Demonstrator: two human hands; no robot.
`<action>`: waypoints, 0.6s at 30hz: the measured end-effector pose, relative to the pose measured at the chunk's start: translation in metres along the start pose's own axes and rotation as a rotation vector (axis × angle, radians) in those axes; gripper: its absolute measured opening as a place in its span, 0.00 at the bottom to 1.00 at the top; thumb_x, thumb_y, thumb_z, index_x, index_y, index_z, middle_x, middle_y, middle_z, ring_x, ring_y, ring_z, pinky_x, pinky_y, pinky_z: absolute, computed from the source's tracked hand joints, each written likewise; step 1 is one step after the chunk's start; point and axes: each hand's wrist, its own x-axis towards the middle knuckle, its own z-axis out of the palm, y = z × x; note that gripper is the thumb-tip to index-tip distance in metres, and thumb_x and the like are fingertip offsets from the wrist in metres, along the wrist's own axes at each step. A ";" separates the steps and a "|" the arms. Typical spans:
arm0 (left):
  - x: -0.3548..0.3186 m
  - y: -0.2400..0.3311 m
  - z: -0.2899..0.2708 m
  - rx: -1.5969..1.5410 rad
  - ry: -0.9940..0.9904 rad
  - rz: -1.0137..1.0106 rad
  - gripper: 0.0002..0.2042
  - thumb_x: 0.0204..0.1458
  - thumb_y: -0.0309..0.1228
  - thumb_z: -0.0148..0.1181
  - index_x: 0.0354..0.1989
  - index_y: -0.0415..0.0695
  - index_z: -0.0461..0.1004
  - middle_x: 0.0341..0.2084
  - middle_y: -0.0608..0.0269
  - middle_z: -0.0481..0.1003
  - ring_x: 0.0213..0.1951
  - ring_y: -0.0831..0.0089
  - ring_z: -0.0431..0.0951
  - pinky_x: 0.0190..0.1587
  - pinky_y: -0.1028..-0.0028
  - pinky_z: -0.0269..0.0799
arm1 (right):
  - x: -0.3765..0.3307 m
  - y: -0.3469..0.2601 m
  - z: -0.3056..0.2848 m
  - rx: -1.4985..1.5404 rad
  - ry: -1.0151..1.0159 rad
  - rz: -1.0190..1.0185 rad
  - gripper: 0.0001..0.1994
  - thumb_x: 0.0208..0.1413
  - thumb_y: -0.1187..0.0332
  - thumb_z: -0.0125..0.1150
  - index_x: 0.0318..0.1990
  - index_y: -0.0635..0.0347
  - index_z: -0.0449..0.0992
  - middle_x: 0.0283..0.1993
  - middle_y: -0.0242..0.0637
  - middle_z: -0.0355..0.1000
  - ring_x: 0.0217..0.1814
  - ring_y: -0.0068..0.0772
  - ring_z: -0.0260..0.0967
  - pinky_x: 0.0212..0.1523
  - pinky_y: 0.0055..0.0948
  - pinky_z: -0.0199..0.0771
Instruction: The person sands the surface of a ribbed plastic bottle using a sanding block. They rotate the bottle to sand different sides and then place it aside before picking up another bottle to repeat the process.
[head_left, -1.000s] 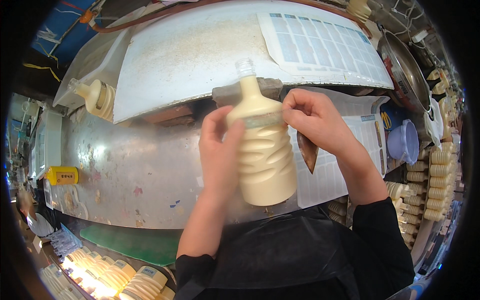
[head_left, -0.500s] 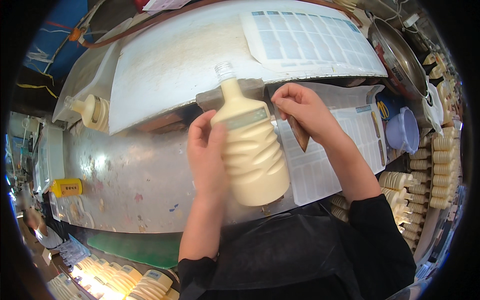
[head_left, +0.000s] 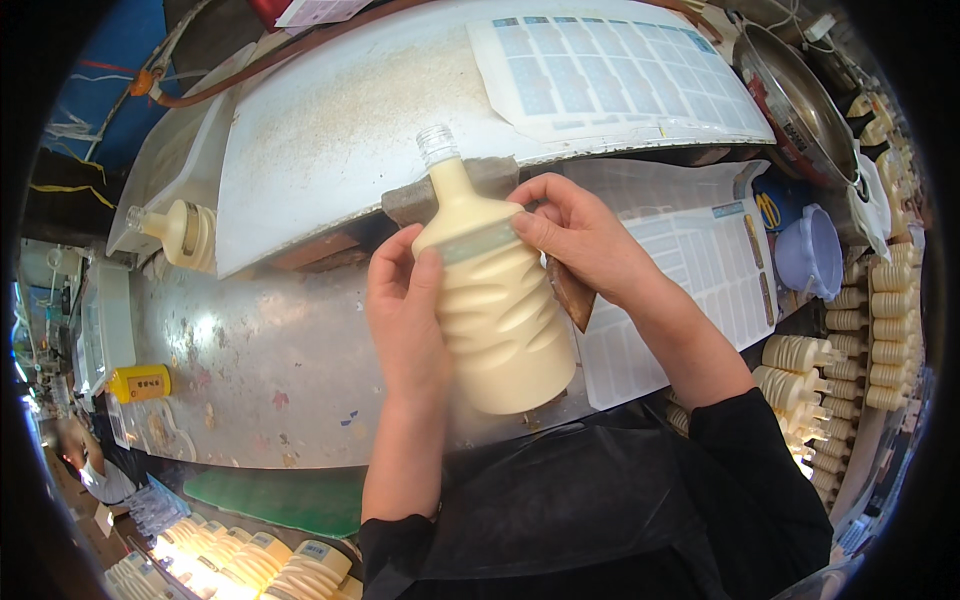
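At the centre of the head view, a cream-coloured ribbed bottle (head_left: 495, 305) is held up over the worn metal table (head_left: 250, 370). Compared with half a second before, the bottle sits nearly at the same place and tilt, its clear neck toward 11 o'clock; the right thumb now lies further along the pale label band (head_left: 480, 242) on the shoulder of the bottle.

The left hand (head_left: 405, 310) is curled around the bottle at 9 o'clock of it, the thumb pressed on the front ribs just below the band and the other fingers hidden behind; it is grasping the bottle. The right hand (head_left: 580, 235) is at 2 o'clock of the bottle, half closed, with thumb tip and fingertips touching the band. Whether it grips or only presses, I cannot tell.

At 12 o'clock lies a white curved cover (head_left: 340, 130) with a sheet of labels (head_left: 620, 70) on it. Another filled bottle (head_left: 185, 232) lies at 9 o'clock beside the cover. At 3 o'clock is a lilac plastic cup (head_left: 810, 255), and many filled bottles (head_left: 800, 370) are stacked at 4 o'clock.
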 end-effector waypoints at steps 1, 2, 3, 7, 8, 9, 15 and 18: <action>0.000 0.000 0.000 -0.004 -0.003 0.001 0.14 0.64 0.24 0.58 0.56 0.37 0.71 0.49 0.63 0.73 0.50 0.76 0.73 0.56 0.75 0.70 | -0.001 -0.003 0.001 -0.009 0.002 0.020 0.13 0.67 0.64 0.61 0.53 0.61 0.72 0.32 0.25 0.74 0.33 0.11 0.67 0.33 0.16 0.67; 0.000 0.000 -0.001 -0.009 -0.006 0.002 0.13 0.64 0.24 0.58 0.56 0.37 0.71 0.49 0.62 0.74 0.50 0.76 0.73 0.56 0.75 0.70 | -0.002 -0.009 0.001 -0.018 0.003 0.040 0.13 0.67 0.64 0.61 0.53 0.61 0.72 0.32 0.25 0.73 0.32 0.11 0.67 0.33 0.16 0.67; 0.000 0.000 -0.001 -0.013 -0.009 0.003 0.13 0.64 0.25 0.58 0.56 0.37 0.71 0.49 0.62 0.74 0.50 0.76 0.73 0.56 0.75 0.71 | -0.004 -0.012 0.002 -0.028 0.004 0.060 0.13 0.67 0.64 0.61 0.53 0.61 0.72 0.31 0.25 0.73 0.32 0.11 0.67 0.33 0.15 0.67; -0.001 0.004 -0.001 -0.088 0.003 -0.055 0.13 0.66 0.26 0.56 0.56 0.37 0.72 0.50 0.60 0.75 0.51 0.75 0.75 0.55 0.73 0.72 | -0.006 -0.012 0.001 -0.017 -0.003 0.045 0.16 0.68 0.61 0.59 0.55 0.61 0.72 0.35 0.27 0.73 0.33 0.12 0.66 0.34 0.15 0.66; 0.000 0.003 -0.004 -0.118 0.003 -0.058 0.13 0.66 0.26 0.55 0.56 0.37 0.72 0.49 0.60 0.76 0.51 0.74 0.75 0.55 0.72 0.73 | -0.007 -0.011 -0.002 0.000 -0.012 0.031 0.16 0.68 0.60 0.58 0.56 0.61 0.72 0.36 0.28 0.73 0.34 0.12 0.65 0.34 0.15 0.66; 0.000 0.003 -0.006 -0.147 0.003 -0.061 0.13 0.67 0.27 0.54 0.57 0.37 0.73 0.49 0.60 0.77 0.51 0.74 0.75 0.56 0.71 0.73 | -0.008 -0.011 -0.004 0.018 -0.022 0.017 0.17 0.68 0.60 0.58 0.57 0.61 0.73 0.36 0.28 0.72 0.34 0.12 0.65 0.34 0.15 0.66; -0.007 0.012 -0.002 -0.102 -0.002 -0.074 0.14 0.65 0.25 0.57 0.58 0.37 0.72 0.50 0.60 0.76 0.53 0.74 0.73 0.59 0.72 0.71 | -0.009 -0.016 0.002 -0.060 -0.019 0.002 0.17 0.69 0.61 0.58 0.57 0.62 0.71 0.33 0.27 0.71 0.28 0.11 0.64 0.26 0.14 0.63; -0.004 0.005 -0.008 0.011 -0.039 -0.062 0.20 0.60 0.26 0.63 0.60 0.39 0.71 0.56 0.58 0.72 0.54 0.72 0.74 0.58 0.71 0.73 | -0.007 -0.006 0.001 -0.117 0.019 -0.038 0.16 0.68 0.63 0.60 0.56 0.63 0.70 0.31 0.27 0.71 0.21 0.11 0.64 0.17 0.13 0.59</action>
